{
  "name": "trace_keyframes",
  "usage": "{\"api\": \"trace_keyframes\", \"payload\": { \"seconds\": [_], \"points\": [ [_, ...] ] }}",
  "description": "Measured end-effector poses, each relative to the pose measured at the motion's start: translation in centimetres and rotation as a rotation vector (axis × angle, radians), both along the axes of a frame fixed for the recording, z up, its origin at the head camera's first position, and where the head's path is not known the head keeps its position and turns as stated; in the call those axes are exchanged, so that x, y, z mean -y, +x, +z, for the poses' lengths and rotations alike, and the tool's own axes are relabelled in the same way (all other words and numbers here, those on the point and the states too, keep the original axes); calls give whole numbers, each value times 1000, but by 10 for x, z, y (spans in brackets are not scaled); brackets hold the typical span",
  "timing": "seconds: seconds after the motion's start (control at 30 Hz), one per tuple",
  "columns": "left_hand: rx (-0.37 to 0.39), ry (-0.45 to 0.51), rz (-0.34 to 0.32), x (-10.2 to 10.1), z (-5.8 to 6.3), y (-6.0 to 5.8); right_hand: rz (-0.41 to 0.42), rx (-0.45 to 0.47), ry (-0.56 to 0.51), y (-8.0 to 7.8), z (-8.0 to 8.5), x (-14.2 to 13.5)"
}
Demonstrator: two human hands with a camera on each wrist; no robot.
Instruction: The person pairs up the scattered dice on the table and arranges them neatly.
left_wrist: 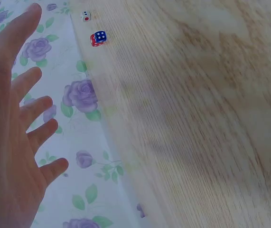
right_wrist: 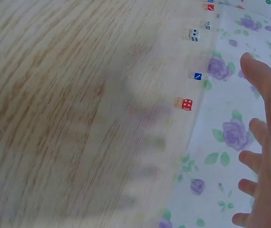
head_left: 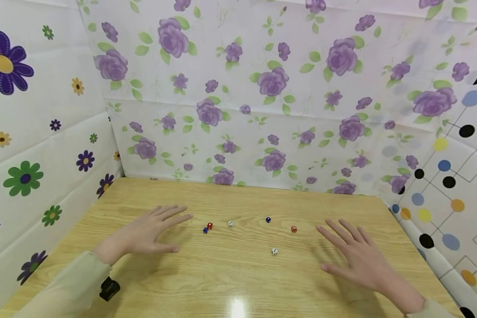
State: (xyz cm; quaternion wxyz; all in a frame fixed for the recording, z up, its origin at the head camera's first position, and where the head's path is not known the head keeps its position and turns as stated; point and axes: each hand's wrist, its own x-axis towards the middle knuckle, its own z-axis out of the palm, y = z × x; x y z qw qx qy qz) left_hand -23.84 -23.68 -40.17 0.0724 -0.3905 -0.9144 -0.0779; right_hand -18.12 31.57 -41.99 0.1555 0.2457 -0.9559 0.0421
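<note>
Several small dice lie scattered on the wooden table between my hands. My left hand [head_left: 149, 232] hovers over the table with fingers spread, holding nothing. Nearest to it are a blue die [head_left: 205, 230] and a red die [head_left: 210, 225], close together, with a white die [head_left: 230, 224] just to their right. On the other side my right hand [head_left: 355, 256] is also held above the wood, fingers apart and palm free. A second red die [head_left: 294, 229] is nearest to it; a second blue die [head_left: 268, 219] and a second white die [head_left: 274, 251] lie farther left.
The wooden table [head_left: 218, 282] ends at a back cloth [head_left: 238, 88] printed with purple roses. A flower-patterned cloth [head_left: 63, 110] stands along the left side and a dotted cloth [head_left: 441, 207] along the right. A black strap piece [head_left: 109, 289] sits at the left wrist.
</note>
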Motion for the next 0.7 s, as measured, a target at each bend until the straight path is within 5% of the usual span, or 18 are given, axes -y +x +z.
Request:
{"api": "trace_keyframes", "payload": {
  "seconds": [0.17,0.47,0.7],
  "points": [
    [-58,5,-25,-3,1,-3,23,-64,-2,-6,-1,4],
    [-153,28,-73,-13,-2,-7,74,-40,-92,-17,-7,21],
    [-137,47,-78,-21,-7,-8,129,-44,-154,-25,-14,34]
  ]
}}
